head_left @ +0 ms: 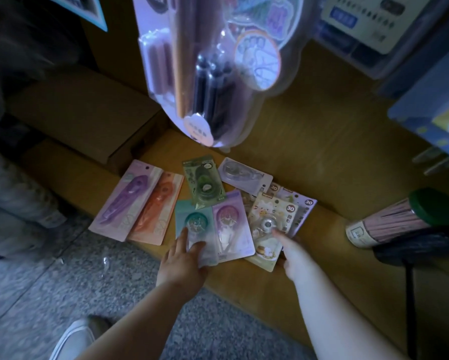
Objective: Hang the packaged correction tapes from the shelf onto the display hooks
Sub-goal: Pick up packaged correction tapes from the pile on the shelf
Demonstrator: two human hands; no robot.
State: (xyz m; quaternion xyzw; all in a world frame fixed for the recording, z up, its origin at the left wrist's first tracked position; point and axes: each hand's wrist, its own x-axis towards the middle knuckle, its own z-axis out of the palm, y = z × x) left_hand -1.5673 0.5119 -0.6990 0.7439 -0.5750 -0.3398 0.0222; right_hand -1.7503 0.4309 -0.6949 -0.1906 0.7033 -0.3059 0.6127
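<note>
Several packaged correction tapes lie spread on a low wooden shelf (309, 157). A purple pack (126, 201) and an orange pack (156, 211) lie at the left, a green pack (204, 181) and a clear pack (244, 174) behind. My left hand (183, 258) grips the near end of a teal pack (195, 224), thumb on top. Beside it lies a pink pack (231, 224). My right hand (293, 253) holds the near edge of a cream pack (270, 224) marked 30, with its forefinger laid on top. No display hook is visible.
A large blister pack of pens (213, 68) hangs close to the camera above the shelf. A bundle of sticks with a green cap (405, 219) lies at the right. Cardboard boxes (83, 113) stand at the left. A white shoe (72, 339) is on the speckled floor.
</note>
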